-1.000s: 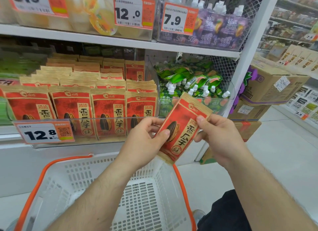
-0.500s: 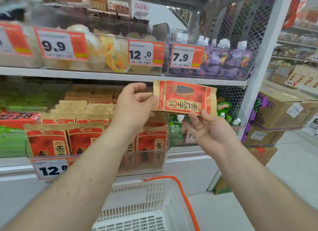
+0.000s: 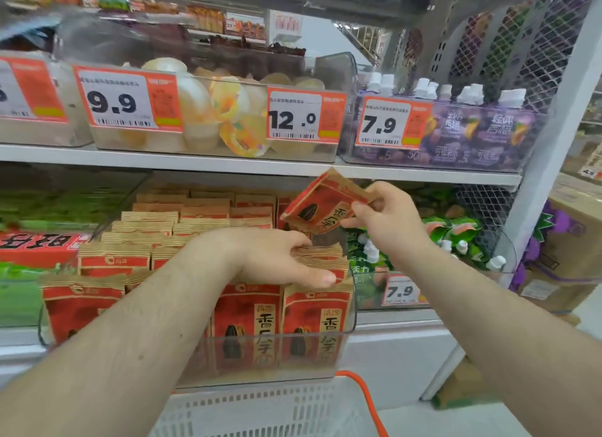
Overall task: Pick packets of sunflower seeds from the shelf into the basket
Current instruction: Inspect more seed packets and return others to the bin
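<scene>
The right hand (image 3: 387, 221) is pinching one sunflower seed packet (image 3: 321, 205) tilted in the air above the shelf bin (image 3: 350, 322); the left hand (image 3: 277, 257) is resting, fingers loose, on the packets standing there; the basket (image 3: 277, 407) is sitting below.

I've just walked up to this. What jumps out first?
A red sunflower seed packet held tilted in the right hand before the lower shelf. The left hand rests on the packets standing in the clear bin below. Above hang bold orange price tags.
</scene>
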`<move>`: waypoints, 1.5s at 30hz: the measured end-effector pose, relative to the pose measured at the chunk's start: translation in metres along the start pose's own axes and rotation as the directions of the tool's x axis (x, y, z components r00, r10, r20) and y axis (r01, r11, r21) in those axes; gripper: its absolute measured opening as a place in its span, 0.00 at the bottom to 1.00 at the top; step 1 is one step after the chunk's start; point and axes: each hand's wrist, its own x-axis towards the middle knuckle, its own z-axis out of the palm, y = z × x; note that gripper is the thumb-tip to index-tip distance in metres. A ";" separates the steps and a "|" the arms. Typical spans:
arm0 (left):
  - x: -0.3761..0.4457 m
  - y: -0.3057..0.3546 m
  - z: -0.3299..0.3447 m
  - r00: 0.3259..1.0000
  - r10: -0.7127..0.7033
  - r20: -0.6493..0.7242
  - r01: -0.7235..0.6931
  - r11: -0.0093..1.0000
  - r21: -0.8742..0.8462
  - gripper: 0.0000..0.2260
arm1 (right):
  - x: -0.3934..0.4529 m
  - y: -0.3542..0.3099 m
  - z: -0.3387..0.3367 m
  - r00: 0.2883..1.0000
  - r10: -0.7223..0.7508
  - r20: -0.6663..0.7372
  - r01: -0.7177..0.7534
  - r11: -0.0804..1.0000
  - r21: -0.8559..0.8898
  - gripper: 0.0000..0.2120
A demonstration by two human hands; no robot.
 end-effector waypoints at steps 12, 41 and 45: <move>-0.001 -0.006 0.006 0.995 0.082 -0.058 -0.079 0.996 0.053 0.46 | 0.042 0.004 0.045 0.960 -0.170 0.223 0.271 0.761 -0.589 0.07; -0.004 -0.012 0.007 0.987 0.117 -0.107 -0.114 0.993 0.030 0.37 | 0.093 -0.004 0.070 0.903 0.004 0.429 0.350 0.572 -0.742 0.17; -0.005 -0.011 0.007 0.984 0.135 -0.118 -0.130 0.990 0.051 0.37 | 0.088 -0.008 0.070 0.887 0.117 0.447 0.252 0.687 -0.681 0.22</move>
